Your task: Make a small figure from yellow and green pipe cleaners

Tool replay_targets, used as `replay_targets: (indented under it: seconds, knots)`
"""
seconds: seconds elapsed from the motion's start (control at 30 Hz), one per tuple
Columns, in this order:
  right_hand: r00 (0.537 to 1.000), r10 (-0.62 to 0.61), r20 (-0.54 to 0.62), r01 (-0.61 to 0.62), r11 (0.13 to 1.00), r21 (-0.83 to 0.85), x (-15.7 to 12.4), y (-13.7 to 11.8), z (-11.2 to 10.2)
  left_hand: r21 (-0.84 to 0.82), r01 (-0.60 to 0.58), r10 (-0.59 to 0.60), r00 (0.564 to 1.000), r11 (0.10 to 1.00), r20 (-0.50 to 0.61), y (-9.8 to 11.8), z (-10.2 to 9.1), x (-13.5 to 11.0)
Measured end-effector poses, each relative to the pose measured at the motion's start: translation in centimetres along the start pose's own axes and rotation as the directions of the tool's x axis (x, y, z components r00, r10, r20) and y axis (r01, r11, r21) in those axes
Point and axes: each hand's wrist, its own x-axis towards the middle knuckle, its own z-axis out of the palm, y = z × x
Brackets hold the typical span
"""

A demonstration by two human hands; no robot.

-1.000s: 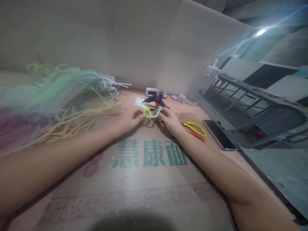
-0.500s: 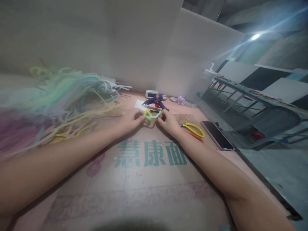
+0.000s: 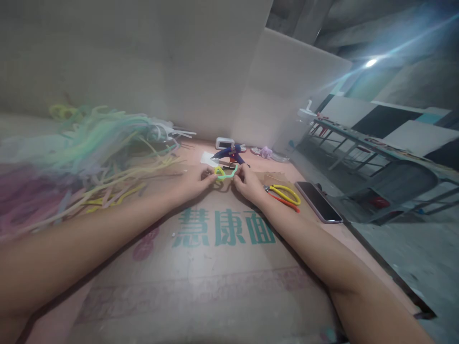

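Observation:
My left hand (image 3: 205,179) pinches a looped yellow pipe cleaner (image 3: 218,172) together with one end of a light green pipe cleaner (image 3: 227,176). The green piece runs across to my right hand (image 3: 245,181), whose thumb and fingers are closed at its upturned end. Both hands are just above a cardboard sheet (image 3: 215,277) printed with green characters. Right behind them lies a blue glue gun (image 3: 229,152) with a small red light. Close to my right forearm are pliers (image 3: 285,195) with yellow and orange handles.
A big heap of pastel pipe cleaners (image 3: 107,138) spreads over the left side. A phone (image 3: 319,203) lies near the table's right edge. Along the back are a white digital device (image 3: 224,143), a purple fuzzy piece (image 3: 266,152) and a pump bottle (image 3: 304,122).
The view has shifted slightly, so the phone and pliers appear a little further left. Both hands keep their hold, and the green pipe cleaner's right end stands a bit more upright.

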Motion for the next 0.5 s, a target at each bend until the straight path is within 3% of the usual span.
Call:
replay_targets:
  seconds: [0.5]
  knots:
    - [1.000,0.012,-0.002,-0.012,0.996,-0.092,-0.25,-1.02,-0.37,0.020,0.008,-0.008,1.000,1.000,0.018,0.53,-0.21,-0.16]
